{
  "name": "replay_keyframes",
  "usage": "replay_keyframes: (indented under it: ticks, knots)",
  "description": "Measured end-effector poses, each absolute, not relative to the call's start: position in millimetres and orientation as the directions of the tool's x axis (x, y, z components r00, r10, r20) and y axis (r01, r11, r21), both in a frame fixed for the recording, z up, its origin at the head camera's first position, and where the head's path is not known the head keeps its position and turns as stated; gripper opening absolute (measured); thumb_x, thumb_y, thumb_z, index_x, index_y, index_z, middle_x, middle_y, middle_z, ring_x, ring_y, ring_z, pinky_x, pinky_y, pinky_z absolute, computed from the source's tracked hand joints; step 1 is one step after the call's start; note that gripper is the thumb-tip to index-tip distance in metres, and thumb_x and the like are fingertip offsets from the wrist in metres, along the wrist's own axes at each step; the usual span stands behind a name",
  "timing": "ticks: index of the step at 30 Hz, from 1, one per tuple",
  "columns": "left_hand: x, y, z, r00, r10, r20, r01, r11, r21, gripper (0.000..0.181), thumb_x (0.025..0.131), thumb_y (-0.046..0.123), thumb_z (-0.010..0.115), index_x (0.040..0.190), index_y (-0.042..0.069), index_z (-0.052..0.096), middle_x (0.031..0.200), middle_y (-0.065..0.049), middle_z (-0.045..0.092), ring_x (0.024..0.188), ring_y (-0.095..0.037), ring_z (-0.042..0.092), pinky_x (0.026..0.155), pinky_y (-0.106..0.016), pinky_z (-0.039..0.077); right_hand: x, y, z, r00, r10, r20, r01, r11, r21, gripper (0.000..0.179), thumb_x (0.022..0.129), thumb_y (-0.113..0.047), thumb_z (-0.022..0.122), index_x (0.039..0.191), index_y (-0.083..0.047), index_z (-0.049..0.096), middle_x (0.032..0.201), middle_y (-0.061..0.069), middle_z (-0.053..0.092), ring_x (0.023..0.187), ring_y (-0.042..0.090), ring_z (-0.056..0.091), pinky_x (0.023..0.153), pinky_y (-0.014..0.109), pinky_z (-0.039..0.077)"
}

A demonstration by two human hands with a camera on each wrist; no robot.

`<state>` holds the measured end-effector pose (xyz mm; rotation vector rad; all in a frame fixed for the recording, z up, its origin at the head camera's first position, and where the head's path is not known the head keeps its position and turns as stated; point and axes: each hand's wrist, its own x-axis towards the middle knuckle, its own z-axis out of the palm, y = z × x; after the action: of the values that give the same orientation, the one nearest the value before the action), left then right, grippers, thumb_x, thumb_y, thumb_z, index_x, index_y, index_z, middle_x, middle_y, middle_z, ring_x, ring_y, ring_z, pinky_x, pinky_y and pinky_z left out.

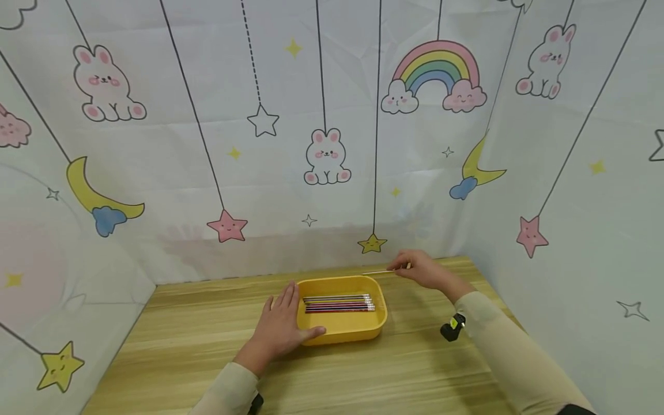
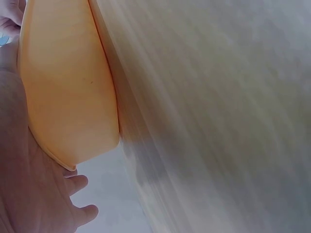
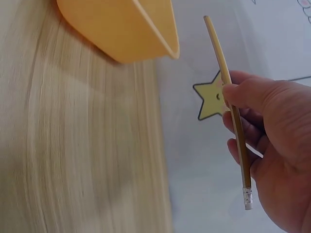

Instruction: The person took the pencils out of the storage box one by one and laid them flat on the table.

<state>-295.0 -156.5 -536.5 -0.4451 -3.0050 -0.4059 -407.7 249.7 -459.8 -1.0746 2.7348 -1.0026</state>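
Observation:
A yellow plastic bin (image 1: 344, 336) stands on the table, holding several coloured pencils (image 1: 338, 304) laid side by side with their eraser ends to the right. My left hand (image 1: 282, 327) rests against the bin's left end, its fingers straight and spread and its thumb over the front rim. Beyond the bin's back right corner, my right hand (image 1: 422, 269) pinches a gold pencil (image 3: 222, 58) between thumb and fingers. In the right wrist view its white eraser end points down past the palm, and its other end extends beyond the fingertips.
The wood-grain table (image 1: 207, 334) meets a white cloth backdrop (image 1: 181, 173) printed with bunnies, stars, moons and a rainbow. The cloth also rises along the left and right sides. A small black device (image 1: 453, 327) is worn at the right wrist.

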Motion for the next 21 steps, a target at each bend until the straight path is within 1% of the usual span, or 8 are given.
replay_keyframes:
  ticks: [6,8,12,14,19,21]
  knots:
    - [-296,-157,-537,-0.955,0.271,0.120,0.293,0.926,0.239,0.135,0.089,0.095,0.056,0.174,-0.004,0.021,0.182,-0.022,0.019,0.168,-0.039,0.022,0.131,-0.069,0.017,-412,261,-465,-0.781,-0.602,0.166,-0.570,0.579,-0.583,0.021,0.106,0.002,0.070,0.121,-0.002,0.084,0.105,0.005,0.072,0.090,0.017,0.062,0.077,0.033,0.055]
    - [-296,-157,-538,-0.955,0.271,0.117,0.292,0.924,0.245,0.134,0.090,0.093,0.058,0.174,-0.004,0.021,0.182,-0.022,0.019,0.168,-0.039,0.021,0.131,-0.069,0.017,-414,264,-467,-0.787,-0.597,0.158,-0.566,0.594,-0.572,0.021,0.106,0.002,0.070,0.121,-0.002,0.084,0.104,0.005,0.072,0.090,0.016,0.062,0.077,0.033,0.055]
    - [-296,-156,-538,-0.956,0.269,0.113,0.290,0.922,0.255,0.132,0.091,0.089,0.062,0.174,-0.005,0.021,0.182,-0.023,0.019,0.168,-0.040,0.021,0.131,-0.069,0.017,-417,270,-473,-0.790,-0.593,0.157,-0.570,0.614,-0.547,0.021,0.106,0.002,0.070,0.120,-0.002,0.084,0.103,0.005,0.072,0.091,0.016,0.062,0.079,0.034,0.056]
    - [-295,-156,-538,-0.957,0.269,0.111,0.289,0.923,0.254,0.131,0.091,0.089,0.062,0.174,-0.005,0.022,0.182,-0.023,0.019,0.168,-0.040,0.022,0.131,-0.069,0.017,-418,272,-475,-0.793,-0.588,0.156,-0.568,0.624,-0.537,0.020,0.105,0.003,0.071,0.119,-0.003,0.085,0.104,0.004,0.073,0.093,0.017,0.063,0.080,0.036,0.057]
    - [-295,-156,-536,-0.957,0.270,0.104,0.288,0.924,0.251,0.132,0.091,0.091,0.060,0.174,-0.005,0.022,0.182,-0.022,0.019,0.168,-0.039,0.022,0.131,-0.069,0.017,-421,278,-482,-0.802,-0.578,0.151,-0.561,0.642,-0.523,0.020,0.105,0.003,0.071,0.118,-0.004,0.085,0.113,0.007,0.076,0.102,0.023,0.068,0.087,0.041,0.059]
    - [-294,-156,-536,-0.956,0.272,0.106,0.290,0.922,0.255,0.132,0.091,0.091,0.060,0.173,-0.005,0.023,0.182,-0.023,0.020,0.168,-0.039,0.022,0.131,-0.069,0.017,-422,282,-485,-0.798,-0.581,0.162,-0.570,0.637,-0.519,0.019,0.105,0.004,0.071,0.117,-0.002,0.084,0.114,0.010,0.076,0.104,0.027,0.069,0.088,0.044,0.060]
